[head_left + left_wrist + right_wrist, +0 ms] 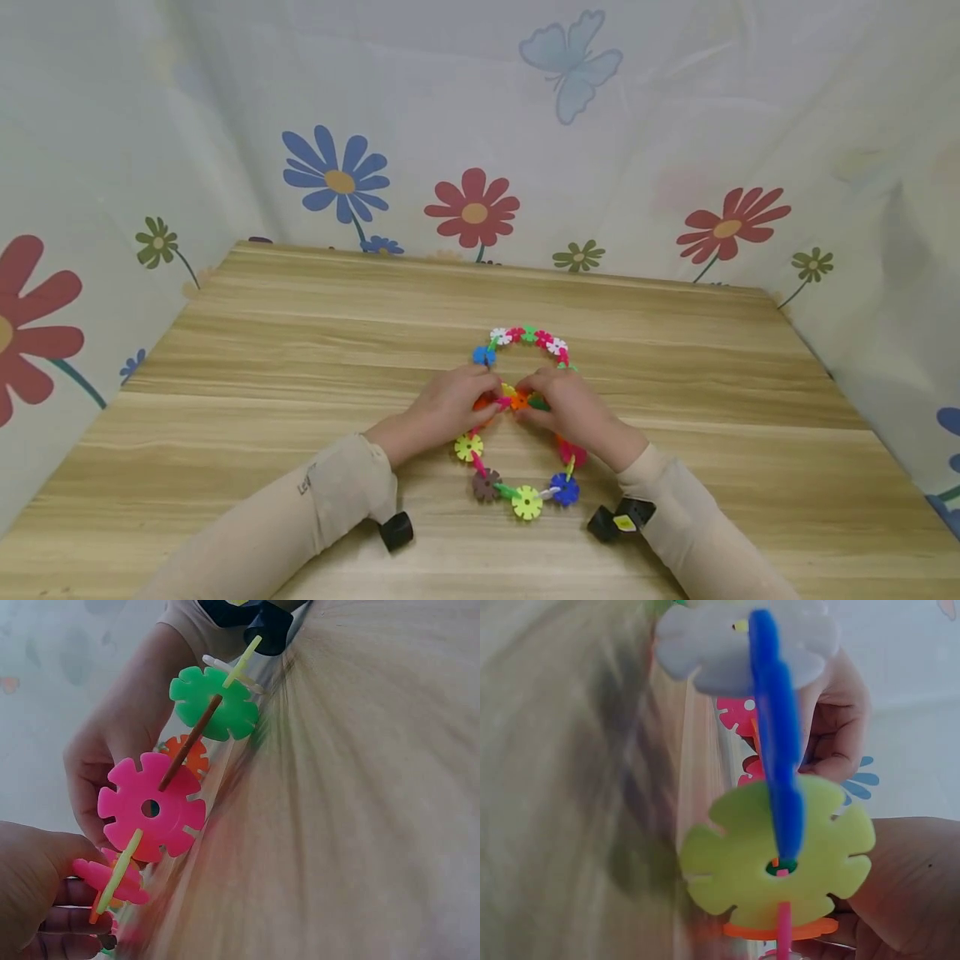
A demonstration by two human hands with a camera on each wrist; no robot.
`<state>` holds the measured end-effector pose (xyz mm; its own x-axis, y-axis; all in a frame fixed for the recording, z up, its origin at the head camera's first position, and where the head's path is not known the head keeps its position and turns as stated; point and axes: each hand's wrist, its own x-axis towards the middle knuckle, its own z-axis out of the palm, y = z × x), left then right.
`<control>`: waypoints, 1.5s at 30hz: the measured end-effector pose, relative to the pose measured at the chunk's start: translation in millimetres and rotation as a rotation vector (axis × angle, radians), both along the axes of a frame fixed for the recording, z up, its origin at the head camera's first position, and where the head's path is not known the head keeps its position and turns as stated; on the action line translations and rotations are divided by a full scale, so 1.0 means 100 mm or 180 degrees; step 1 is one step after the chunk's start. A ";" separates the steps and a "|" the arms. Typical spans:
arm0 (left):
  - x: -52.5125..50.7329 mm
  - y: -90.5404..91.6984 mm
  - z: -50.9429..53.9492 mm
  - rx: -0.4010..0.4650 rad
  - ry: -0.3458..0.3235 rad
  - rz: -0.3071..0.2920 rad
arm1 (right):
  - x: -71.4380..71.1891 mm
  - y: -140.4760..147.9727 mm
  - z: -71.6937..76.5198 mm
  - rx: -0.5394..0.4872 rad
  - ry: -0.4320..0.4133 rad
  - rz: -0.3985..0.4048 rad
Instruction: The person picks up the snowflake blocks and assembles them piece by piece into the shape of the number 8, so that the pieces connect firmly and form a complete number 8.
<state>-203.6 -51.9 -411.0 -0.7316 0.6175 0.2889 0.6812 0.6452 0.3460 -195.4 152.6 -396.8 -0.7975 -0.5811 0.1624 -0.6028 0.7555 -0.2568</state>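
A chain of colourful snowflake discs, slotted together, lies as two loops on the wooden table. Its far loop has a blue disc (483, 356) on the left; a yellow disc (527, 502) sits at the near end of the other. Where the loops meet, my left hand (448, 406) pinches a pink disc (504, 402) between thumb and fingers. Facing it, my right hand (576, 410) grips a dark green disc (537, 402) beside an orange disc (520, 401). Fingers partly hide these middle pieces. A large pink disc (150, 808) hangs close in the left wrist view.
The wooden table (300, 333) extends around the chain on all sides. A pale cloth (420, 100) printed with flowers and a butterfly stands behind and beside it. Black wrist cameras (396, 531) hang under both sleeves, near the closer loop.
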 end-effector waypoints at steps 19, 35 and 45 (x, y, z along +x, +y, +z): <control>0.00 -0.01 -0.02 -0.0067 0.0138 -0.0054 | -0.02 0.00 -0.03 -0.0067 0.0116 0.0083; 0.02 -0.01 -0.01 -0.0066 0.0067 0.0019 | -0.02 0.00 -0.04 -0.0095 0.0130 0.0095; 0.03 -0.01 0.01 -0.0102 0.0096 0.0001 | -0.02 0.00 -0.04 -0.0155 0.0095 0.0065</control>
